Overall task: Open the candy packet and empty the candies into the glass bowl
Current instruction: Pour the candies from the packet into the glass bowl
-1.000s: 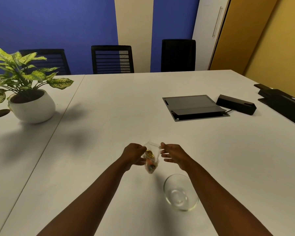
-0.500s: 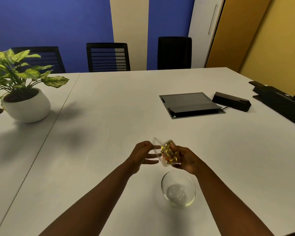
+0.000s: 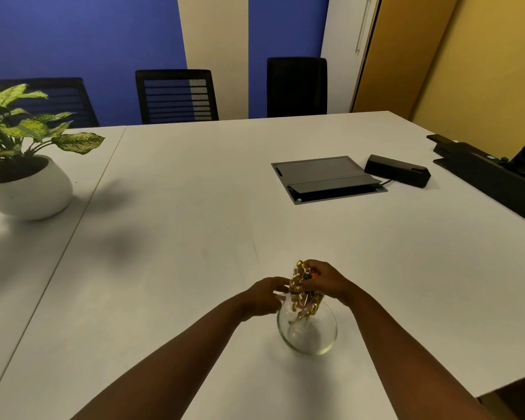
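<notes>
Nearest, a round clear glass bowl (image 3: 307,331) is sitting on the smooth white table (image 3: 194,237), thin-rimmed, looking empty. Directly above its far rim, a crinkly clear plastic packet (image 3: 303,294) is hanging, tipped mouth-down toward the bowl, packed with shiny gold-wrapped candies (image 3: 297,278).

Right hand (image 3: 323,278) is reaching in from the right, fingers closed around the packet's upper end, gripping it from above. Left hand (image 3: 262,297) is coming in from the left, fingertips pinching the packet's lower clear edge just over the bowl rim. Both bare forearms are stretching in from the near edge.

Farther right, a flat grey hatch (image 3: 325,177) is lying set in the table, a black box (image 3: 397,170) just beside it. Far left, a leafy plant in a rounded white pot (image 3: 28,192) is standing. Black chairs (image 3: 176,95) are lining the far edge.
</notes>
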`<state>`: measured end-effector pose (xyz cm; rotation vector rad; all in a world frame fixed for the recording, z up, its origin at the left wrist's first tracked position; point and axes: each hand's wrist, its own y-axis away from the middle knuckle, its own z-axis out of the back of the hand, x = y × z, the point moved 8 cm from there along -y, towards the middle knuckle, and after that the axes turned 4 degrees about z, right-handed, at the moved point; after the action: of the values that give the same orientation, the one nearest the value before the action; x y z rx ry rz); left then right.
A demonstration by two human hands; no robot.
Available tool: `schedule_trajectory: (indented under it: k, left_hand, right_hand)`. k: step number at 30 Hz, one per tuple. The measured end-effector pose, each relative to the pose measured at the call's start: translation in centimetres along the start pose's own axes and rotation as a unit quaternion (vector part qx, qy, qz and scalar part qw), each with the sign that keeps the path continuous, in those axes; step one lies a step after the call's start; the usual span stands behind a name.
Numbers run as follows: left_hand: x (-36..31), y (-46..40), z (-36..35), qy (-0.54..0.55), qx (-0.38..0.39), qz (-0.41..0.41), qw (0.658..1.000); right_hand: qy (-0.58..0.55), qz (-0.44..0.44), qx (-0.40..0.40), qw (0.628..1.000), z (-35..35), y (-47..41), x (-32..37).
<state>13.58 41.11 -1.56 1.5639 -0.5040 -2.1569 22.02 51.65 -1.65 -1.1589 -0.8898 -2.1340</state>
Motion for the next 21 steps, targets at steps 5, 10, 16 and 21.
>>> schedule_trajectory:
  k: [5,10,16,21]
  left_hand:
    - [0.7,-0.2,-0.9,-0.006,0.019,0.028,0.999]
    - [1.0,-0.4,-0.9,0.011,0.023,0.045,0.999]
    - [1.1,-0.7,-0.3,0.000,0.008,0.050,0.999]
    - [0.5,-0.4,0.2,0.003,-0.011,0.027,1.000]
  right_hand:
    - [0.130,0.014,0.024,0.991,-0.3,0.0,0.2]
    - [0.180,0.003,0.064,0.982,-0.1,0.2,-0.1]
    - [0.182,-0.039,0.109,0.976,0.4,0.2,0.4]
    - [0.187,-0.023,0.109,0.976,1.2,0.6,1.8]
